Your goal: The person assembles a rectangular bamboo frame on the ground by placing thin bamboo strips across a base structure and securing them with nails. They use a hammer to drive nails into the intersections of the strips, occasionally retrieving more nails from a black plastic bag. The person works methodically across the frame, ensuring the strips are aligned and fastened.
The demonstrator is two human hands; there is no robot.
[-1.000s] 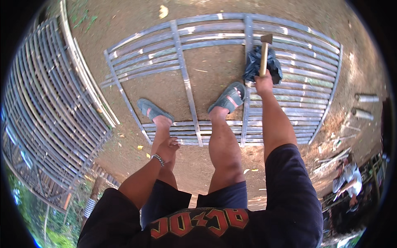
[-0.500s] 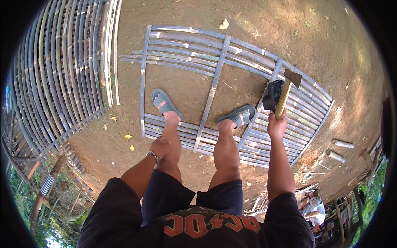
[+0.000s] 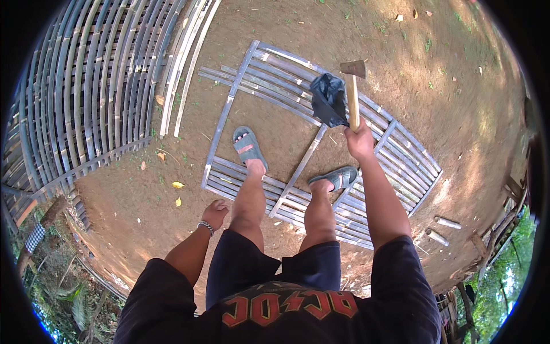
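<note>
Right hand [image 3: 359, 140]: closed round the lower handle of a hatchet [image 3: 353, 100], raised over the slatted frame [image 3: 229, 106]
Hatchet: handle crossing the frame's far edge in view, head beyond it
Black bag [image 3: 329, 98]: just beside the handle — whether gripped, I cannot tell
Left hand [image 3: 215, 214]: loose, fingers slightly bent, near the frame's near left corner
Left sandal [image 3: 250, 150]: inside the frame's opening
</note>
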